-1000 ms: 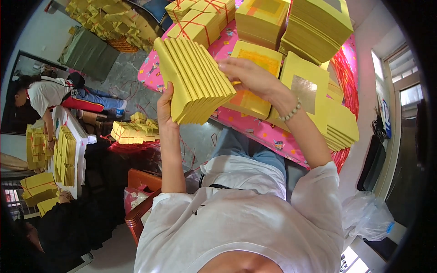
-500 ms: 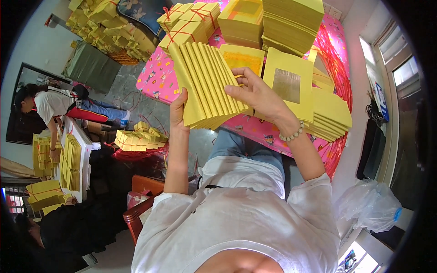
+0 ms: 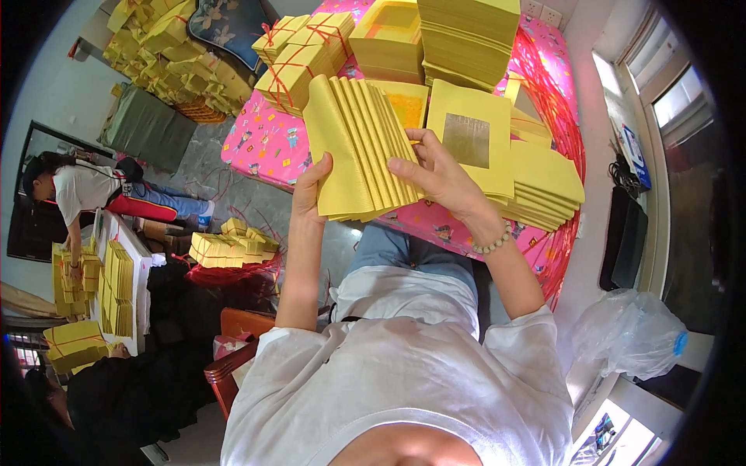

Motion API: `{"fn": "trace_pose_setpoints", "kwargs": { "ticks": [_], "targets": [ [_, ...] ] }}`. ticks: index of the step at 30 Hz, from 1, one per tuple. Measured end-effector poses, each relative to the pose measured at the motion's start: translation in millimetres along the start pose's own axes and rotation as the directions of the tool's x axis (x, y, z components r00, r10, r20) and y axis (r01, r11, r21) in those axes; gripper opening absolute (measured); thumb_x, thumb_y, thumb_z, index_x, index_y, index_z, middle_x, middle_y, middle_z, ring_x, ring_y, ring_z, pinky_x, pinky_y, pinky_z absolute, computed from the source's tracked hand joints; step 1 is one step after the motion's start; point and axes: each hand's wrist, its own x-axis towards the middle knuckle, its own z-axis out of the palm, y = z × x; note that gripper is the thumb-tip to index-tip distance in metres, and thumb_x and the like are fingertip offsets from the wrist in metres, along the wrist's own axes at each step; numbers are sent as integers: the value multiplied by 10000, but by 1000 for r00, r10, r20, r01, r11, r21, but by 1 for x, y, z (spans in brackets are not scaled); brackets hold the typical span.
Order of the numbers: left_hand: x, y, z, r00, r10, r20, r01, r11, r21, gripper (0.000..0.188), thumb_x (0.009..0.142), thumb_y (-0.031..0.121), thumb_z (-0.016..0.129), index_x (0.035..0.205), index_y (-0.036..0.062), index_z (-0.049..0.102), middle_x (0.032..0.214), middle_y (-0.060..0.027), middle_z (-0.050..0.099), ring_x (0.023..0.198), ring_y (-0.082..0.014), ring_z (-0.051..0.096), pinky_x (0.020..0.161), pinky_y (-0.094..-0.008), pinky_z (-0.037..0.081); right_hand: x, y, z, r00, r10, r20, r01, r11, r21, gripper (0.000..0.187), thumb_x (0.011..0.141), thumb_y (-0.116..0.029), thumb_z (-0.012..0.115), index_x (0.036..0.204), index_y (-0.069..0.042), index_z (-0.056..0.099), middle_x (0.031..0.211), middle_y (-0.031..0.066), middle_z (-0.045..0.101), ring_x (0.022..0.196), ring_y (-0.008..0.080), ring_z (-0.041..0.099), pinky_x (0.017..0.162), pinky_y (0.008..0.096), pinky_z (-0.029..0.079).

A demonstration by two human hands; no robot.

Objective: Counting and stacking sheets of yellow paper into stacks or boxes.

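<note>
Both my hands hold one thick, fanned bundle of yellow paper sheets [image 3: 357,147] above my lap. My left hand [image 3: 313,190] grips its near left edge from below. My right hand [image 3: 435,171] clasps its right side, thumb laid across the sheet edges. A bead bracelet [image 3: 493,241] circles my right wrist. Just beyond the bundle lies a yellow sheet with a gold square [image 3: 470,140] on top of a spread stack on the pink patterned table [image 3: 264,144].
Tied yellow bundles [image 3: 307,54] and tall yellow stacks [image 3: 466,35] fill the table's far side. More bundles are heaped on the floor [image 3: 183,54]. Another person [image 3: 85,190] bends over a white table with stacks at left. A clear plastic bag [image 3: 633,334] sits at right.
The bundle has come lower and nearer to me, and both hands have slid along it. My right hand now clasps its right edge instead of reaching over its top.
</note>
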Motion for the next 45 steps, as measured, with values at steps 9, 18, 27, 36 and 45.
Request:
{"fn": "trace_pose_setpoints", "kwargs": {
  "ticks": [9,18,27,36,45],
  "targets": [
    [19,6,41,964,266,9,-240,857,456,635,774,160,729,1293,-1,401,1189,-129,551,1088,-241,558,907,-367,476,28,-12,-22,977,-192,97,215,907,-362,960,715,-378,790,1356,76,238,1290,186,417,1247,253,391,1053,333,312],
    [54,22,24,886,359,293,-420,357,834,867,705,90,780,1351,59,201,1211,-115,472,1127,-230,489,940,-356,433,76,-8,-44,936,-145,321,314,758,-571,1152,709,-206,791,1420,46,-79,1491,174,188,1340,248,261,1110,320,206],
    [67,15,-1,859,314,404,-480,221,849,968,677,92,787,1381,61,123,1300,-124,357,1234,-238,358,1031,-361,330,76,15,-52,940,-193,283,327,750,-575,1298,654,-288,841,1426,-36,-170,1507,189,59,1396,253,92,1139,357,121],
    [59,7,1,875,273,399,-463,232,856,1063,623,117,830,1375,63,81,1255,-132,418,1182,-247,448,995,-371,384,76,10,-43,928,-223,298,344,820,-457,1336,620,-261,865,1428,-74,-182,1500,158,99,1392,242,115,1141,354,117],
    [64,1,-9,850,327,414,-476,137,869,939,594,75,829,1299,20,211,1197,-137,471,1115,-225,510,949,-351,421,82,21,-40,940,-239,244,322,858,-400,1187,642,-269,853,1408,-42,-24,1451,153,163,1362,241,168,1130,352,154]
  ]
}}
